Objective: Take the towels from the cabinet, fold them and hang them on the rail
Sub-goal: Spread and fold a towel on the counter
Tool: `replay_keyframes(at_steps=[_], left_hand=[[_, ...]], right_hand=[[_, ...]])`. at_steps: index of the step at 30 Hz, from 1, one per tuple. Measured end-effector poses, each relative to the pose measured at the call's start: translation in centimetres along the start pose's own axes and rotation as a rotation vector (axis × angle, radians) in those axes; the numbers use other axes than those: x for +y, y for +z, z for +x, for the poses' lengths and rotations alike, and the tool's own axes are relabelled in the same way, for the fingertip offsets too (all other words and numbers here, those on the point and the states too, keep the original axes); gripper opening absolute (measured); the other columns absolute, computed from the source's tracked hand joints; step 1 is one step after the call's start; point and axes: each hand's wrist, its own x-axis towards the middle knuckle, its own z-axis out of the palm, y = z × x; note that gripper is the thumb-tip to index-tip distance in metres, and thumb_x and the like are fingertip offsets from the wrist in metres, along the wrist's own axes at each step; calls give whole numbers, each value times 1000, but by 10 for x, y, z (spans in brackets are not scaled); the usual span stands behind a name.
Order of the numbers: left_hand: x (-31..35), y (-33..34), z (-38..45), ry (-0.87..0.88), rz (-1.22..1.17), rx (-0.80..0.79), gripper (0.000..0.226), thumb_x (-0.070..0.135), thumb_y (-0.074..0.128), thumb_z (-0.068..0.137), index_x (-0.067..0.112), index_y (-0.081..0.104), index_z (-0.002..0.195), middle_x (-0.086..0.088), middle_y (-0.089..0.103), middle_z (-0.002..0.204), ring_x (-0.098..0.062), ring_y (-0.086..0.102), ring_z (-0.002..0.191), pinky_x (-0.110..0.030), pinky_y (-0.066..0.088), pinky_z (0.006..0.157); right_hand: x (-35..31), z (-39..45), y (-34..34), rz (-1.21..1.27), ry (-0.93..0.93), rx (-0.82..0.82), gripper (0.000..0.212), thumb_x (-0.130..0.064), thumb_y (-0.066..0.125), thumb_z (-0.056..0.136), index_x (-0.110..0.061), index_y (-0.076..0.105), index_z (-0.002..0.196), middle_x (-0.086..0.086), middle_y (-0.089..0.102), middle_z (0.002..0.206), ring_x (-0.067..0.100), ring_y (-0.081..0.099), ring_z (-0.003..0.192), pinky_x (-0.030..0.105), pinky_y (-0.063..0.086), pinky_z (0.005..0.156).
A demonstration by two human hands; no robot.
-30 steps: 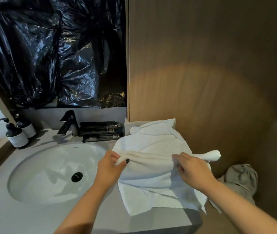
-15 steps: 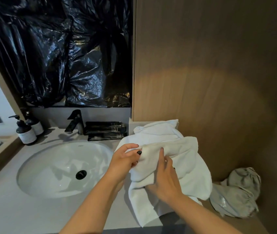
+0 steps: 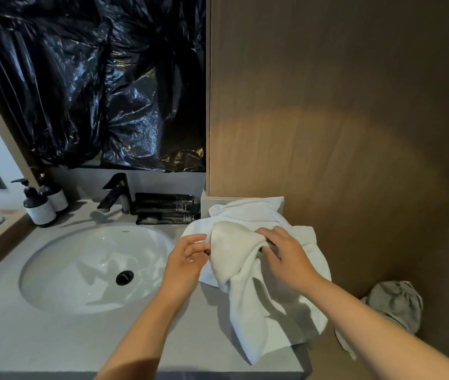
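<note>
A white towel [image 3: 248,292] lies bunched on the right end of the grey counter [image 3: 53,338], with a long part hanging toward the front edge. My left hand [image 3: 187,259] pinches the towel's left fold with curled fingers. My right hand [image 3: 286,256] grips a raised fold of the same towel from the right. More white towel [image 3: 245,212] lies behind, against the wooden cabinet side [image 3: 327,133]. No rail is in view.
A white oval sink [image 3: 94,270] with a black drain sits left of the towel, a black tap [image 3: 115,193] behind it. Two pump bottles [image 3: 39,207] stand far left, dark tubes [image 3: 163,207] by the wall. A grey cloth bundle [image 3: 393,305] lies lower right.
My right hand has moved from the towel's middle out to the right and now grips a fold. The towel is more bunched between both hands.
</note>
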Motion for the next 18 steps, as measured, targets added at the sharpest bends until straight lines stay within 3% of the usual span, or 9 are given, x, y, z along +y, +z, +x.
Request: replay_keyframes(at_steps=[2,4,7,9,12,14,16,18], left_hand=[[-1,2,0,39,49,31,44,-5,59,91,20,54,127,-2,66,110,-14,63,102,-15,47,77],[0,4,0,77,63,8,65,1,67,89,28,40,142,4,53,128,-11,53,117,-8,46,78],[8,7,-1,148,83,-115,86,14,75,86,42,25,150,16,41,144,1,38,132,-23,39,103],[21,14,-4,150,113,-198,91,23,78,84,46,21,151,23,34,148,5,32,135,-28,33,106],[42,29,-9,173,100,-284,80,20,72,88,40,26,151,27,38,147,10,37,131,-16,39,98],[54,36,-13,161,59,-296,61,23,68,91,33,41,144,18,54,138,2,51,125,-19,47,96],[68,42,-17,149,16,-244,39,24,68,91,26,58,128,8,69,117,-3,63,108,-19,53,87],[80,46,-17,169,-14,-132,21,20,69,90,15,67,110,-6,72,103,-4,66,87,-21,51,74]], right_hand=[[-7,8,-16,70,-1,-40,37,-2,54,94,-35,61,109,-5,57,93,6,54,89,16,40,79],[-17,14,-34,129,43,-101,41,3,56,91,-35,63,103,1,59,94,11,55,90,19,41,79],[-34,20,-65,208,84,-147,35,6,58,89,-25,69,101,14,65,102,25,59,94,28,43,84],[-51,21,-84,316,108,-171,31,3,62,89,-23,72,100,14,68,105,24,62,91,31,46,85],[-74,19,-104,514,138,-175,28,3,61,90,-17,73,106,9,70,109,18,65,100,33,50,91],[-86,16,-107,605,166,-111,28,0,61,91,-16,71,111,6,71,111,21,66,105,36,52,92],[-93,14,-106,603,215,-30,27,-7,64,91,-23,70,112,7,71,111,25,66,105,39,53,91],[-97,14,-106,529,267,27,27,-11,67,90,-27,68,112,13,69,110,25,66,101,37,54,89]])
